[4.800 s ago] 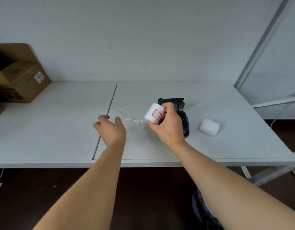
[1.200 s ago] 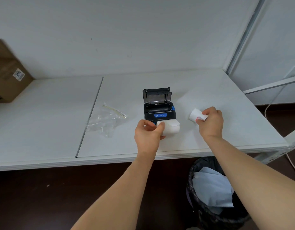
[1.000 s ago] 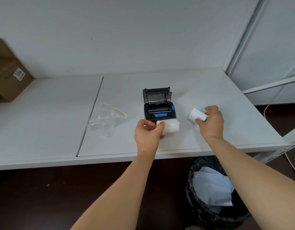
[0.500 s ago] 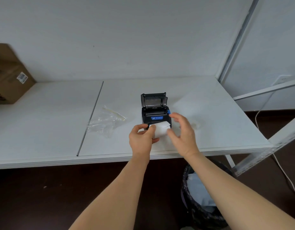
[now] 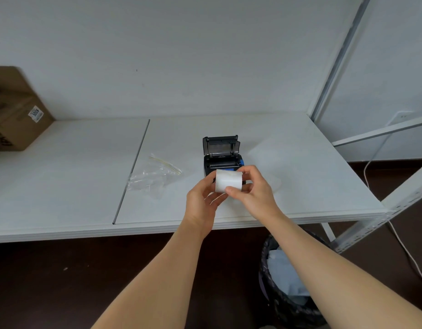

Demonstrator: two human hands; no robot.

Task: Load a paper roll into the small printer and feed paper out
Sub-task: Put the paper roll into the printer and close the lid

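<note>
A small black printer (image 5: pixel 221 160) with blue trim stands on the white table (image 5: pixel 300 162), its lid flipped up and its paper bay open. A white paper roll (image 5: pixel 227 180) is held just in front of the printer, a little above the table. My left hand (image 5: pixel 201 205) grips the roll from the left and below. My right hand (image 5: pixel 255 193) pinches it from the right, thumb on its front face. The roll covers the printer's front edge.
A clear plastic bag (image 5: pixel 155 176) lies left of the printer. A cardboard box (image 5: pixel 14 115) sits at the far left against the wall. A black-lined bin (image 5: pixel 288 281) stands under the table's front edge. A metal rack frame (image 5: pixel 380 131) rises at the right.
My right hand let go of the other roll at the right, which is out of sight now, and came over to the roll in my left hand. Both hands have lifted that roll slightly.
</note>
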